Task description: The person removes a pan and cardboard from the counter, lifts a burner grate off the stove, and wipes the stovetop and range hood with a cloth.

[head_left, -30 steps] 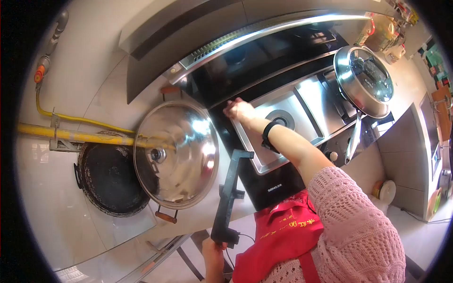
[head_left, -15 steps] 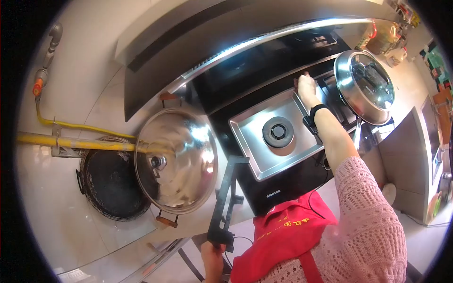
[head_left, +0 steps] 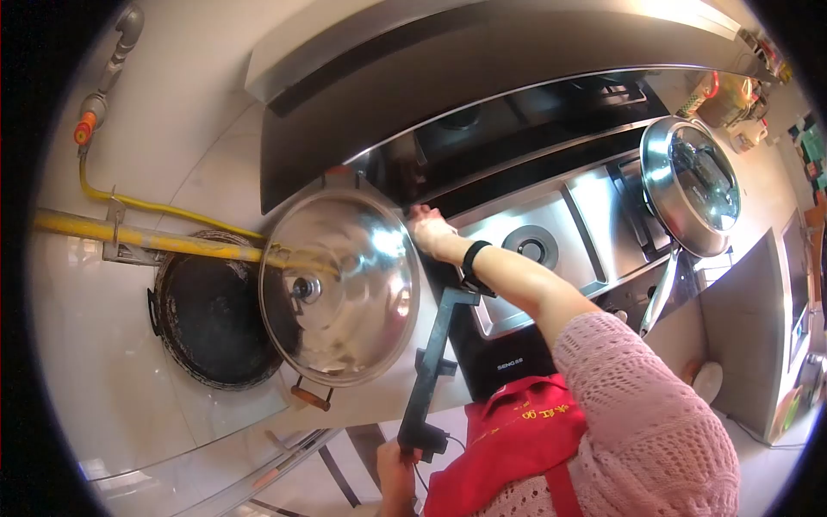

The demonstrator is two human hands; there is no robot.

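Note:
My left hand (head_left: 395,470), low in the view, grips the lower end of a dark angular stove grate (head_left: 428,370). The grate stands upright in front of the stove's left side. My right hand (head_left: 433,234) is at the back left corner of the black gas stove (head_left: 495,362), with its fingers curled downward; what they hold, if anything, I cannot make out. Under my right forearm lies the stove's steel drip tray (head_left: 482,323) with a round burner (head_left: 531,247). Close by on the left is a large shiny steel lid (head_left: 366,284).
A blackened pan (head_left: 215,319) sits left of the lid, below a yellow gas pipe (head_left: 146,239). To the right, a lidded steel pan (head_left: 672,207) with a long handle covers the other burner. The range hood (head_left: 482,77) overhangs the stove.
My right hand has moved left from the back of the steel tray to the stove's back left corner. My left hand still holds the grate. The camera view has shifted slightly.

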